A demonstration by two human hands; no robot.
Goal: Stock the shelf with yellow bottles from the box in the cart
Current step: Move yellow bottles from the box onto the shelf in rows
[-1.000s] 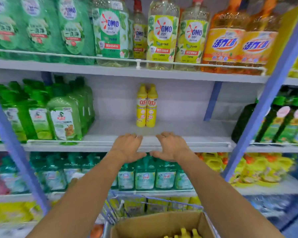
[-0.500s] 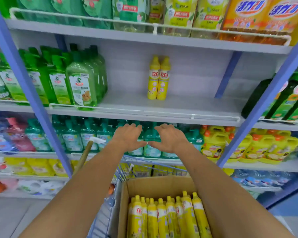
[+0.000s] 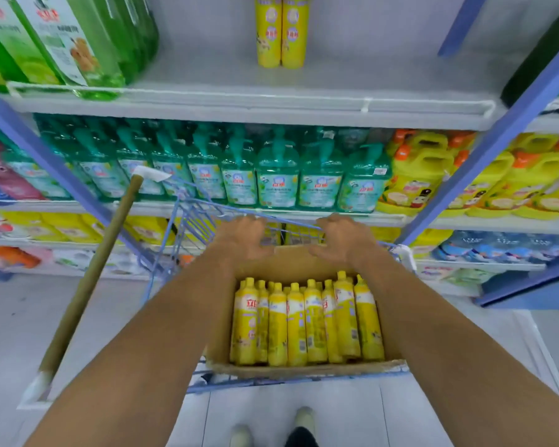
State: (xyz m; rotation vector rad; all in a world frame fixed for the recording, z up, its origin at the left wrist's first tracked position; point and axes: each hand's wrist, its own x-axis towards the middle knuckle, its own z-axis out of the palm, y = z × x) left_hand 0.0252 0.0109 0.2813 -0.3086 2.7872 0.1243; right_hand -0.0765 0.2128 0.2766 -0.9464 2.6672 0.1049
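Looking straight down at a cardboard box (image 3: 304,371) sitting in a blue wire cart (image 3: 188,221), lower middle of the frame. Packed with yellow bottles (image 3: 304,321), all upright in tight rows, caps up, red and white labels near the tops. Got the left hand (image 3: 242,240) and right hand (image 3: 342,240) stretched out side by side over the far end of the box, just about dead centre of the frame, a little apart from each other. Palms down, fingers loosely curled, so a slack grip on both and nothing held in either. Honestly can't tell whether touching the box's far wall or the cart rim, or just hanging over them. Not on any bottle, at any rate. Up at top centre, spotted a pair (image 3: 281,33) of the same yellow bottles already standing on the shelf (image 3: 336,104), touching each other, set well back from the front rail (image 3: 365,103). Big green bottles (image 3: 78,46) crowding the upper left of that same shelf, right up against the rail. One level down, running across the middle of the frame: a row of teal pump bottles (image 3: 278,179), then yellow jugs (image 3: 417,179) with orange caps off to the right. Over on the left of the frame, a wooden stick (image 3: 88,275) leaning at a slant beside the cart, white bits at both ends. Blue upright (image 3: 497,133) slanting up the right side. Down at the bottom edge, pale shoes (image 3: 305,421) on a grey floor (image 3: 29,317).
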